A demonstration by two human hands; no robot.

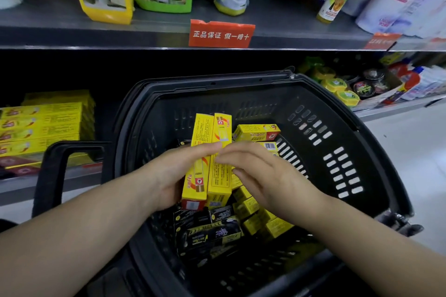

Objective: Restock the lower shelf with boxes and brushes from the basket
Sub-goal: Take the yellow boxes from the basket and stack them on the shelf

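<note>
A black plastic basket (337, 128) stands in front of the shelves and holds several yellow boxes (257, 132) and black boxes (212, 234). My left hand (173, 176) grips two long yellow boxes (210, 132) held side by side over the basket, fingers across their fronts. My right hand (263, 173) rests on the right one of the two, fingertips touching its upper face. On the lower shelf (48, 183) at the left sits a stack of the same yellow boxes (41, 128). I see no brushes.
The upper shelf (120, 31) carries bottles and pouches of cleaner, with a red label (220, 34) on its edge. Round yellow tins (337, 89) and bottles lie on the lower shelf at the right. The basket's handle (58, 171) rises at the left. White floor lies at the right.
</note>
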